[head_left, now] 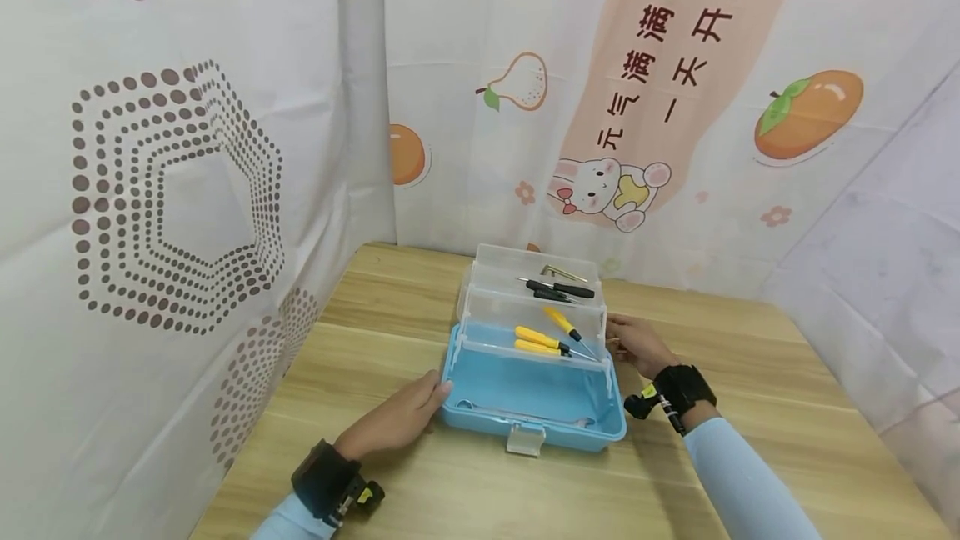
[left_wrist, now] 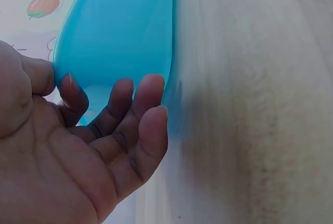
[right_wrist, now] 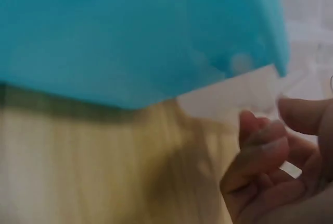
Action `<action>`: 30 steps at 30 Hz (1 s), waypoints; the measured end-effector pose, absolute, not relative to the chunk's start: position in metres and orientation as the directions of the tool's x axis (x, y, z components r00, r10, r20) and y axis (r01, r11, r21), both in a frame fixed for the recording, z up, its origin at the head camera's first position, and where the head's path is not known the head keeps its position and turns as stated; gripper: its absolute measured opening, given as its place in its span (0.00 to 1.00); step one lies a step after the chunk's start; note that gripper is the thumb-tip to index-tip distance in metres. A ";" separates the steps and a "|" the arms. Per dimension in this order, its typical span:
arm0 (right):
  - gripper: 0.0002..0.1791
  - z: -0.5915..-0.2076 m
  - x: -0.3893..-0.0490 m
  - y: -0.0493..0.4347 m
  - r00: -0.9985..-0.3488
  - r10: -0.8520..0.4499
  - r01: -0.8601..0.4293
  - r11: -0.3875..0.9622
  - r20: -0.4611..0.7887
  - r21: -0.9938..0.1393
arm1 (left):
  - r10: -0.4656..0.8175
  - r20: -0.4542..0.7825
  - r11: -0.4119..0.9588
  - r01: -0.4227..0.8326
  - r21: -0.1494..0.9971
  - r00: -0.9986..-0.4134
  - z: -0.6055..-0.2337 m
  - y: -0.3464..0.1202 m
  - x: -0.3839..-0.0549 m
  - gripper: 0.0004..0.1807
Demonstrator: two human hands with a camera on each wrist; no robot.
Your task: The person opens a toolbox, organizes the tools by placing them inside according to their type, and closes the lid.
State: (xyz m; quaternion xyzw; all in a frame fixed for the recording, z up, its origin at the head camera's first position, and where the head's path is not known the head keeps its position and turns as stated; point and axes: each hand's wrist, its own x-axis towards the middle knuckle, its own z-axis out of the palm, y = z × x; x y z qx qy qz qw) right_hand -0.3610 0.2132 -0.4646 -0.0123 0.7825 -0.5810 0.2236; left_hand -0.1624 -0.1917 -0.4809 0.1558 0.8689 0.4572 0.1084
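Note:
A blue toolbox stands with its clear tiered trays raised. My left hand grips its left side, thumb at the rim and fingers against the outer wall. By the right rear side, my right hand has loosely bent fingers beside the clear trays, with a gap between thumb and fingertips in the right wrist view. Yellow-handled screwdrivers lie in the lower tray. The upper tray carries black screwdrivers and brass-coloured hex keys. A wrench rests on the box's floor.
A clear latch hangs down at the toolbox's front. Beneath everything is a wood-grain table. White printed curtains enclose it behind and on the left, with pale cloth on the right.

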 end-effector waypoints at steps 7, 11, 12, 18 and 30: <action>0.27 -0.469 -0.358 0.221 -0.848 -0.395 0.281 0.228 -0.353 -0.932 | 0.333 -0.061 0.535 0.135 0.834 -0.941 -0.477 -0.188 -0.158 0.26; 0.24 -0.470 -0.357 0.225 -0.843 -0.425 0.296 0.147 -0.330 -0.944 | 0.310 -0.062 0.538 0.121 0.834 -0.949 -0.476 -0.184 -0.157 0.25; 0.24 -0.470 -0.356 0.226 -0.844 -0.425 0.304 0.125 -0.328 -0.944 | 0.310 -0.061 0.537 0.121 0.835 -0.949 -0.476 -0.183 -0.157 0.25; 0.30 -0.471 -0.344 0.235 -0.862 -0.436 0.250 0.078 -0.259 -0.965 | 0.302 -0.062 0.546 0.119 0.829 -0.951 -0.476 -0.179 -0.156 0.25; 0.34 -0.455 -0.304 0.232 -0.947 -0.320 -0.043 0.145 -0.006 -0.988 | 0.256 -0.051 0.540 0.099 0.836 -0.965 -0.480 -0.178 -0.159 0.22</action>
